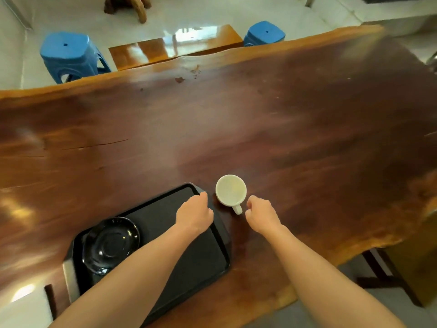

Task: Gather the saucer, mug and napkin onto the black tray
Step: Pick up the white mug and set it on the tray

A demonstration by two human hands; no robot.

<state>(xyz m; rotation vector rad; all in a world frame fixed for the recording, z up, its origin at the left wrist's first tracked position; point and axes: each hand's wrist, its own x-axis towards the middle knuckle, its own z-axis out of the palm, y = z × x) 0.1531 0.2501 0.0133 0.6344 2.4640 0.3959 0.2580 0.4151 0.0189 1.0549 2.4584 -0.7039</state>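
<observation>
A black tray [165, 209] lies on the wooden table near its front edge. A glossy black saucer [111, 242] sits in the tray's left part. A white mug [231, 191] stands upright on the table just past the tray's far right corner, handle pointing toward me. My left hand [195, 213] hovers over the tray's right edge, fingers curled, just left of the mug. My right hand [261, 215] is right of the handle, fingers bent, holding nothing. No napkin is in view.
The long dark wooden table [283, 126] stretches far and right. Two blue stools [68, 55] [264, 33] and a wooden bench [175, 47] stand beyond its far edge. A pale object [71, 280] lies at the tray's left side.
</observation>
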